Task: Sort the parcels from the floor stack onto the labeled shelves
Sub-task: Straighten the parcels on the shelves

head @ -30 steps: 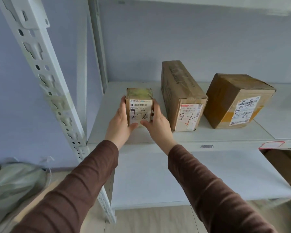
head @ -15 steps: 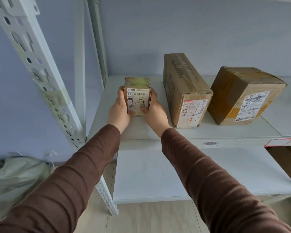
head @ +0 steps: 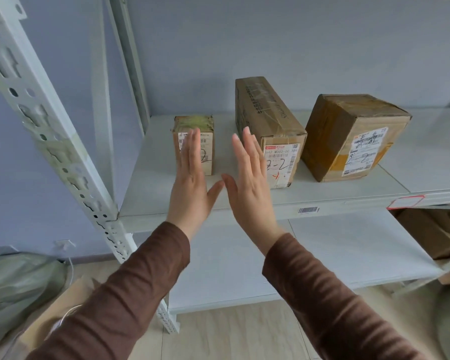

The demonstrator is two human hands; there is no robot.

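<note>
Small box [head: 194, 144] stands on shelf [head: 151, 183]. Left hand [head: 191, 175], right hand [head: 247, 178]: grip spread flat, holding nothing. Withdraw straight back; don't nudge it.

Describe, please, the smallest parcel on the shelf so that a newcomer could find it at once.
Look at the upper grey shelf of the metal rack, where three cardboard parcels stand in a row. The small parcel is the leftmost, left of the long box and nearest the rack's corner post. It is the smallest, with greenish tape on top, partly hidden behind the open left hand.
</note>
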